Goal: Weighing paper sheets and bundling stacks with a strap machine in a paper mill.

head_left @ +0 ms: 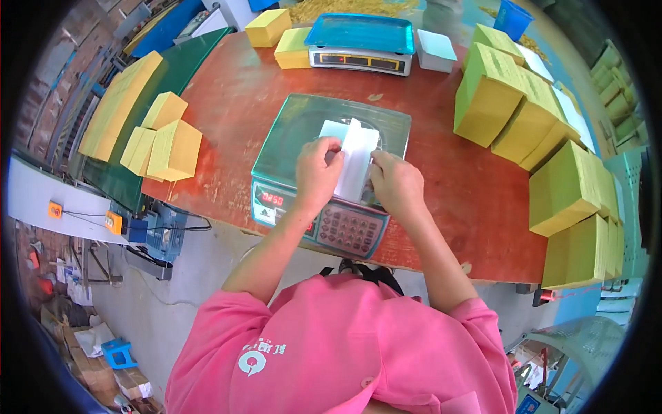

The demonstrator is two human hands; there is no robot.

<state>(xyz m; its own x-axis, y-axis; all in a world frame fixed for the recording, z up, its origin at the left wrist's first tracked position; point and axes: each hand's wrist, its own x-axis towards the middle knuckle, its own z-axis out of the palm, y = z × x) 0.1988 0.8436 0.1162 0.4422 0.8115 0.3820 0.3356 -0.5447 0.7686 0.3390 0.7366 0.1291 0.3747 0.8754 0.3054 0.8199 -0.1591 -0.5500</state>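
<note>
A digital scale (284, 134) with a clear plate, a red lit display and a keypad stands at the front of the red table. On its plate lies some white paper (356, 165), its upper part raised into a fold or curl. My left hand (318, 172) closes on the paper's left edge, thumb and fingers bent together. From the other side, my right hand (398, 181) grips the right edge with curled fingers. How many sheets there are, I cannot make out.
A second scale (362, 34) with a blue tray stands at the table's far edge, beside a white-topped stack (436, 52). Yellow paper blocks (486, 93) line the right side. More yellow blocks (174, 150) sit at the left near a green belt (103, 181).
</note>
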